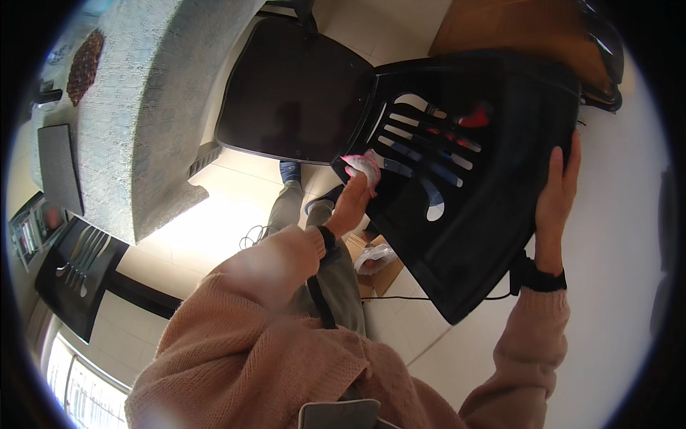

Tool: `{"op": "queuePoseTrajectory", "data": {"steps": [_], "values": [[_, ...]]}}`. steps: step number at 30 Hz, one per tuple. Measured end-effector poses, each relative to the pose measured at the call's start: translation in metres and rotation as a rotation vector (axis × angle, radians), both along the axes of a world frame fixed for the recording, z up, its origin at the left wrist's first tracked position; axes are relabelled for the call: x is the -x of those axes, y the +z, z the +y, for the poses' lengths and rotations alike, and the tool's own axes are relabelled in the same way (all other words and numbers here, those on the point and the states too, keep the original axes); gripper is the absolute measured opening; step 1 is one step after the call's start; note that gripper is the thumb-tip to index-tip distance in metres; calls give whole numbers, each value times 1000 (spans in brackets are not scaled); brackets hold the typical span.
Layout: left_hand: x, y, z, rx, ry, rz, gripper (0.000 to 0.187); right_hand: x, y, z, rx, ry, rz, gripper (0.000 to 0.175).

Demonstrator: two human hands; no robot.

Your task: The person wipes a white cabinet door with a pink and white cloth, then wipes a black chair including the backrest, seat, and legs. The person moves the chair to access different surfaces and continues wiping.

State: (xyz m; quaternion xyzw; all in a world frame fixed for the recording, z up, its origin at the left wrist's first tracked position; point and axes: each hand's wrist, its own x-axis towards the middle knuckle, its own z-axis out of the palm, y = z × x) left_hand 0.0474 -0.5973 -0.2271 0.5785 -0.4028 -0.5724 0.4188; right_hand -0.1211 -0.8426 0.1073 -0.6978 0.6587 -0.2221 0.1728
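Observation:
A black plastic chair stands before me, its smooth seat (295,96) on the left and its slotted backrest (482,241) on the right. In my left hand (351,206) is a bunched white and pink cloth (365,167), held at the lower corner where seat and backrest meet. My right hand (556,198) grips the outer top edge of the backrest, fingers along its rim. Through the slots, something red (476,117) and some blue show; what they are is unclear. Both wrists wear black bands.
A table with a pale patterned cloth (177,64) stands at left. Another slotted black chair (80,263) is beyond it. A brown wooden panel (509,27) is at upper right. Below the backrest, a cardboard box (394,273) holds a plastic bag (375,258), and a black cable (402,297) crosses the floor.

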Motion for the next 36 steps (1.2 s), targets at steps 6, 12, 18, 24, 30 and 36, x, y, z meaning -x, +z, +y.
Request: {"op": "queuePoseTrajectory", "data": {"steps": [6, 12, 18, 24, 30, 36], "values": [[-25, -114, -23, 59, -258, -479, 16, -7, 3, 5, -7, -45, -34, 55], [-40, -141, -34, -168, -235, -182, 13, -7, 3, 7, -5, -102, -24, 52], [-16, -107, -111, 64, -81, -178, 13, -3, 2, 9, 28, -71, -2, 52], [-22, -95, -215, -243, -45, 275, 17, 4, 4, 9, 40, -14, 36, 51], [-27, -83, -190, -401, -106, 207, 14, 4, 3, 10, 42, -24, 30, 52], [-26, -23, -186, -243, 51, 100, 9, -2, 7, 9, 1, -15, 12, 53]]}}
